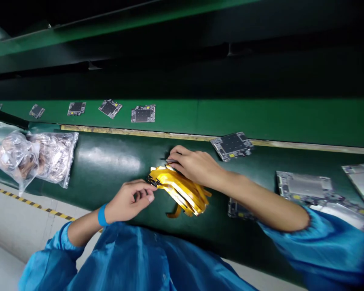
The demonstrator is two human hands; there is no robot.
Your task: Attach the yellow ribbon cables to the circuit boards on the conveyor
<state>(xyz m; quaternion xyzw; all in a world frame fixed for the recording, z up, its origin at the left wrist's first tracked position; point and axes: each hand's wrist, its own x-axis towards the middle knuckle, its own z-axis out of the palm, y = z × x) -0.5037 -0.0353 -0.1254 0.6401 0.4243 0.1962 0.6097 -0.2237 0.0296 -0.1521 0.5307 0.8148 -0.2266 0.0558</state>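
A bundle of yellow-orange flex cables (182,188) with dark connector ends lies on the green bench in front of me. My left hand (133,198) is at the bundle's left end, fingers curled, with the index fingertip and thumb closed by the black connectors. Over the top of the bundle reaches my right hand (195,165). Its thumb and fingers pinch the upper end of a flex cable, where a thin dark piece sticks out by the fingertips. The palm covers part of the bundle. One cable end curls out below the pile.
Circuit boards (143,114) lie spaced along the green belt (182,117) behind a pale ledge. Another board (233,145) overlaps that ledge. More boards (305,186) are at right, partly behind my forearm. Clear plastic bags (53,155) of copper-coloured parts sit at left. A dark shelf overhangs the belt.
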